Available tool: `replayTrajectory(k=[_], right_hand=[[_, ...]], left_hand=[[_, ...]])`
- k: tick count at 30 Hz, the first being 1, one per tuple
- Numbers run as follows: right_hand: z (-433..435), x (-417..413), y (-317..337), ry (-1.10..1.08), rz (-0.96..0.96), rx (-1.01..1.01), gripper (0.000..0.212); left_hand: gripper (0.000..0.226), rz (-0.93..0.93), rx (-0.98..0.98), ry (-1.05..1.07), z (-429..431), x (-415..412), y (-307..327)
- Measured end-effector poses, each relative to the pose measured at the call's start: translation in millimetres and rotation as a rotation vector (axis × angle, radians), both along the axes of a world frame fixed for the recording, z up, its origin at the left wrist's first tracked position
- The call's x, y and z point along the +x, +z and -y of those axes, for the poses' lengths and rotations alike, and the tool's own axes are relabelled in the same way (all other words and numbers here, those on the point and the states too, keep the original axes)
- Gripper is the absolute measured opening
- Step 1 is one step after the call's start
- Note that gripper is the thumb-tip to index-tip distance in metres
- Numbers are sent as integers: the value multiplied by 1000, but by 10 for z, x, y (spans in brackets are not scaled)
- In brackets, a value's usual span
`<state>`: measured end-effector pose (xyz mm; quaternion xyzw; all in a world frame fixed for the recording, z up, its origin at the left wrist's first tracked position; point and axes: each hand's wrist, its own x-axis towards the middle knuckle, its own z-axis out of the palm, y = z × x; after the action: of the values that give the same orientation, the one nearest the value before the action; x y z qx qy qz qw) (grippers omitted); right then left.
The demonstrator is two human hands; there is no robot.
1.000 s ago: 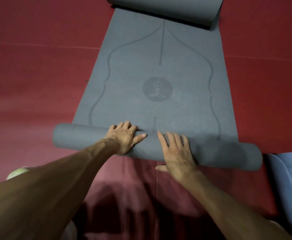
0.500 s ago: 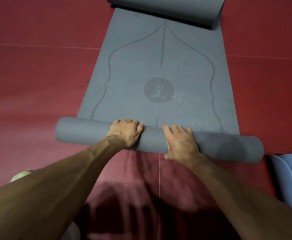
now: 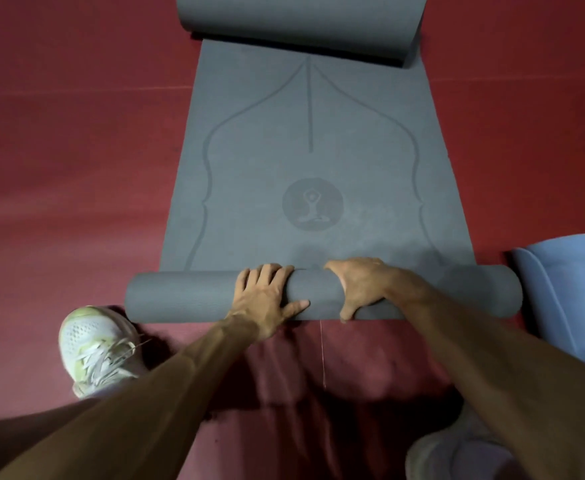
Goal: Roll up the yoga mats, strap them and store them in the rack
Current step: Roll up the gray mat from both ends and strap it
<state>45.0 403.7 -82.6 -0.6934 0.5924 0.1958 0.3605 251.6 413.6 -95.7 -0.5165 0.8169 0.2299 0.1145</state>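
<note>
A dark grey yoga mat (image 3: 312, 140) lies on the red floor, stretching away from me, with a round meditating-figure logo printed on it. Its near end is wound into a roll (image 3: 187, 294) lying crosswise. My left hand (image 3: 267, 296) lies over the top of the roll with fingers spread forward. My right hand (image 3: 362, 285) wraps the roll, fingers over the far side and thumb on the near side. The mat's far end curls up into a loose fold (image 3: 298, 26) at the top of the view.
A light blue mat (image 3: 571, 292) lies at the right, close to the roll's end. My white shoe (image 3: 97, 348) stands at the lower left just behind the roll, another shoe (image 3: 457, 452) at the lower right. Red floor surrounds the mat.
The roll has moved forward and grown thicker, closing on the logo. My hands shifted grip on it, the right now wrapping round it. The view dropped, bringing my shoes into sight.
</note>
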Motion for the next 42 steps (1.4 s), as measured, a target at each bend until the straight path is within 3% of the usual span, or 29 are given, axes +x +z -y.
replayTrajectory(k=[2, 6, 9, 15, 20, 27, 32, 35, 42], right_hand=[[-33, -4, -37, -11, 11, -12, 87], [-77, -49, -69, -18, 43, -120, 102], [-104, -84, -96, -40, 83, -232, 107], [-359, 49, -215, 26, -80, -562, 103], [-579, 164, -364, -53, -130, -820, 103], [-261, 150, -361, -3, -258, -640, 127], [-13, 87, -251, 32, -243, -546, 114], [12, 71, -237, 32, -242, -545, 103], [2, 89, -156, -77, -187, -468, 89]], left_hand=[[93, -23, -5, 1, 11, 20, -32], [64, -69, 37, 18, 153, -2, -65], [60, -32, 81, 3, 298, -40, -54], [59, -26, 115, -15, 476, -66, -73], [55, -82, 190, 54, 690, -112, -98], [56, -113, 159, 28, 967, -138, -168], [44, -166, 49, 60, 1041, -211, -123], [41, -93, -49, 45, 902, -199, -72], [58, 12, -76, -89, 546, -46, 76]])
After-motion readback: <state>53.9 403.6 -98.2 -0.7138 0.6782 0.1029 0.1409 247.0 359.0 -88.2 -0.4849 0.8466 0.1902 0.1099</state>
